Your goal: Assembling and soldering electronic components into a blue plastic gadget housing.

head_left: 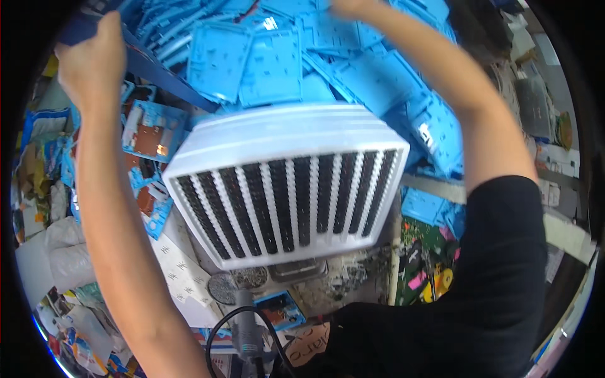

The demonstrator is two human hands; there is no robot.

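Note:
My left hand (94,66) is closed around the edge of a dark blue bin (167,79) at the upper left, its thumb pointing up. Light blue plastic panels (271,63) fill that bin in a loose heap. My right hand (353,7) reaches over the heap at the top edge; it is blurred and cut off, so its fingers do not show. Between my arms, a white tray stack (283,129) holds rows of small black parts (277,205). Neither hand touches it.
Blue panels with brown boards (151,135) lie beside my left forearm. Below the white stack are round dishes of small parts (222,288), a grey electric screwdriver (244,334) with a black cable, and another blue panel (280,310). Yellow tape (439,285) lies at right.

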